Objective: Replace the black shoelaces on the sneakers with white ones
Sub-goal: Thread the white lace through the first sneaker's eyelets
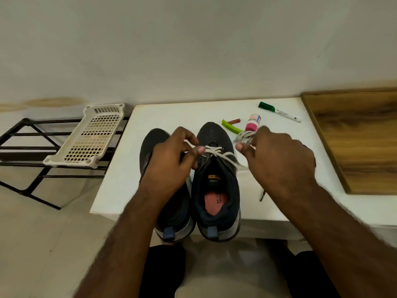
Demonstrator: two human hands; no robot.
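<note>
We are lacing the right sneaker [217, 181], which stands with its heel at the near edge of the worktop [120, 168] and its toe pointing to the far edge, so its long axis runs away from us. The white lace [214, 151] crosses the eyelets near the toe. Our left hand [171, 160] pinches one end of it just left of the eyelets; our right hand [279, 160] is closed around the other part, which runs out to the right and bunches at the fingers. We think the next threading goes across the tongue, and the left hand is nearer to it. The left sneaker [150, 147] lies touching beside, mostly under the left hand. A black lace end [262, 195] shows near the right wrist. A glue stick [253, 123], a green clip [229, 126] and a marker [279, 111] lie near the far edge, not in the way.
</note>
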